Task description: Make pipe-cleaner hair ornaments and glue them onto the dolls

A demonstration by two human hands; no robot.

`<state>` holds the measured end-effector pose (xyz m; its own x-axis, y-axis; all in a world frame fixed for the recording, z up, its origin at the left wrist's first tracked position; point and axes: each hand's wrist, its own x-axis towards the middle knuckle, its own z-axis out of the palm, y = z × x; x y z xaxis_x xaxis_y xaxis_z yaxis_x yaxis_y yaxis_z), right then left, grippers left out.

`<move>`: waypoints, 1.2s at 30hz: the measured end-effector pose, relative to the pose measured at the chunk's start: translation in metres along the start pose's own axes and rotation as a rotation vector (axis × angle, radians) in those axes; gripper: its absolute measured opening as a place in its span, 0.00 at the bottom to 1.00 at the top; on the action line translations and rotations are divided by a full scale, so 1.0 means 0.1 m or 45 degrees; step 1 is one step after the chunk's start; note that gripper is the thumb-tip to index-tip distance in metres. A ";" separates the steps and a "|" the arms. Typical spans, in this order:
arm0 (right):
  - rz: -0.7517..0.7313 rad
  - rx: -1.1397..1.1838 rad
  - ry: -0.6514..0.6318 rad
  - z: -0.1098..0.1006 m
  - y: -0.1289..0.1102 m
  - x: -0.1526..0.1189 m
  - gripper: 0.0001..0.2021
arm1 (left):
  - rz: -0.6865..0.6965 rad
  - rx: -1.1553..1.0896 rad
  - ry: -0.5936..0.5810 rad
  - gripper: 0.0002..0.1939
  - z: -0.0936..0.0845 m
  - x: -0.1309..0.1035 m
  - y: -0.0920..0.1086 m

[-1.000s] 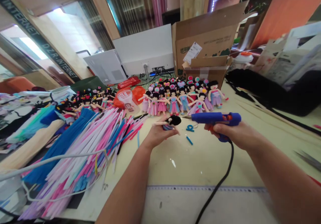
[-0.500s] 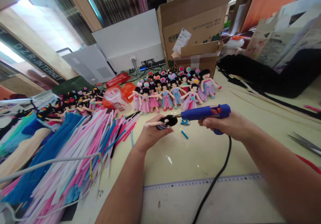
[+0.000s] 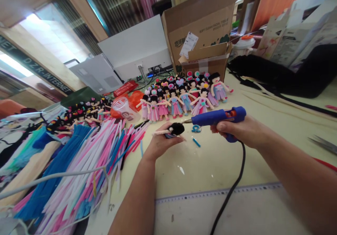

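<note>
My left hand (image 3: 161, 144) is closed around a small pipe-cleaner doll (image 3: 176, 129), its black hair turned up to the right and one pale arm sticking out to the left. In my right hand (image 3: 237, 129) is a blue hot glue gun (image 3: 216, 118), held level with the fingers wrapped round its handle. The gun's metal nozzle points left, close beside the doll's hair; I cannot tell if it touches. Beneath the gun, a curled blue pipe-cleaner piece (image 3: 196, 128) and a short blue piece (image 3: 196, 142) lie on the table.
Rows of finished dolls (image 3: 173, 101) stand behind my hands, before a cardboard box (image 3: 200, 27). Bundles of coloured pipe cleaners (image 3: 79, 157) cover the left side. Scissors (image 3: 322, 144) lie far right. The gun's black cord (image 3: 237, 178) runs to the front edge across a ruler strip (image 3: 195, 195).
The glue gun has drawn slightly right, and its nozzle sits a little off the doll's hair. The doll's head has turned slightly in my left hand. The whole view has shifted a little.
</note>
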<state>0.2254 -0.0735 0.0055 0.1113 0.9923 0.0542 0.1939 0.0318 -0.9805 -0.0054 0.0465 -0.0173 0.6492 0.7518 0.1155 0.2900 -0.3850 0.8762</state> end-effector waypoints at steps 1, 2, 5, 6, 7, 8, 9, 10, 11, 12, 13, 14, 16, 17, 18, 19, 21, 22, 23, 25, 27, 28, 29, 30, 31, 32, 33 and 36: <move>-0.008 0.013 0.002 0.00 -0.01 0.00 0.19 | -0.016 -0.032 -0.021 0.20 0.00 0.00 -0.02; -0.013 0.020 0.002 0.01 -0.01 -0.01 0.19 | -0.032 -0.054 -0.038 0.20 -0.01 0.00 -0.03; 0.005 0.017 -0.002 0.04 -0.04 -0.01 0.20 | -0.070 -0.077 -0.048 0.20 -0.01 0.01 -0.05; 0.020 0.014 0.002 0.05 -0.05 -0.01 0.20 | -0.082 -0.086 -0.059 0.20 -0.01 0.01 -0.05; 0.033 0.011 0.009 0.07 -0.06 -0.01 0.20 | -0.091 -0.094 -0.072 0.21 0.00 0.01 -0.05; 0.039 0.009 0.017 0.08 -0.07 -0.02 0.20 | -0.094 -0.095 -0.081 0.21 0.00 0.01 -0.04; 0.039 0.006 0.022 0.09 -0.08 -0.02 0.19 | -0.090 -0.084 -0.084 0.20 0.00 0.01 -0.03; 0.034 0.003 0.023 0.09 -0.09 -0.02 0.18 | -0.077 -0.060 -0.075 0.20 0.01 0.01 -0.02; 0.029 -0.001 0.018 0.10 -0.10 -0.02 0.18 | -0.059 -0.025 -0.061 0.20 0.01 0.01 -0.01; 0.025 -0.004 0.012 0.10 -0.10 -0.02 0.17 | -0.042 0.016 -0.045 0.19 0.00 0.01 0.00; 0.024 -0.007 0.005 0.11 -0.10 -0.01 0.16 | -0.031 0.051 -0.036 0.19 0.00 0.01 0.01; 0.026 -0.009 0.002 0.11 -0.09 -0.01 0.16 | -0.027 0.077 -0.034 0.19 0.00 0.01 0.02; 0.038 -0.017 -0.001 0.11 -0.09 -0.01 0.16 | -0.019 0.110 -0.034 0.18 -0.01 0.01 0.03; 0.047 -0.023 -0.002 0.12 -0.08 -0.01 0.16 | -0.012 0.122 -0.037 0.18 -0.01 0.01 0.03; 0.058 -0.028 -0.003 0.12 -0.08 -0.01 0.16 | -0.004 0.133 -0.037 0.19 -0.01 0.00 0.03; 0.070 -0.031 -0.005 0.13 -0.08 -0.01 0.16 | 0.005 0.143 -0.037 0.19 -0.01 0.00 0.03; 0.095 -0.030 -0.008 0.13 -0.08 -0.01 0.17 | 0.016 0.152 -0.032 0.19 0.00 0.00 0.03; 0.103 -0.028 -0.011 0.14 -0.08 0.00 0.17 | 0.015 0.145 -0.030 0.19 0.00 0.00 0.04; 0.108 -0.026 -0.016 0.14 -0.08 0.00 0.17 | 0.012 0.129 -0.030 0.19 0.00 0.00 0.05; 0.105 -0.021 -0.024 0.15 -0.08 0.00 0.17 | 0.003 0.096 -0.039 0.18 0.01 0.00 0.06; 0.091 -0.016 -0.029 0.16 -0.08 0.01 0.16 | 0.004 0.089 -0.045 0.18 0.01 0.00 0.06; 0.084 -0.013 -0.029 0.17 -0.07 0.01 0.16 | 0.011 0.099 -0.042 0.18 0.01 0.01 0.06; 0.076 -0.009 -0.028 0.17 -0.07 0.01 0.16 | 0.018 0.117 -0.037 0.18 0.01 0.01 0.06; 0.071 -0.007 -0.029 0.17 -0.07 0.01 0.16 | 0.024 0.136 -0.032 0.18 0.00 0.01 0.06; 0.066 -0.003 -0.029 0.17 -0.07 0.01 0.15 | 0.030 0.150 -0.027 0.18 0.00 0.01 0.06; 0.063 0.000 -0.031 0.17 -0.06 0.01 0.15 | 0.034 0.157 -0.026 0.18 0.00 0.01 0.05; 0.061 0.001 -0.033 0.17 -0.06 0.01 0.15 | 0.038 0.155 -0.027 0.18 0.00 0.02 0.05; 0.050 -0.006 -0.037 0.17 -0.07 0.01 0.15 | 0.041 0.134 -0.033 0.18 0.01 0.02 0.05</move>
<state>0.2075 -0.0706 0.0089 0.0906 0.9958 0.0104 0.1948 -0.0075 -0.9808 -0.0025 0.0458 -0.0133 0.6771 0.7245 0.1293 0.3402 -0.4640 0.8179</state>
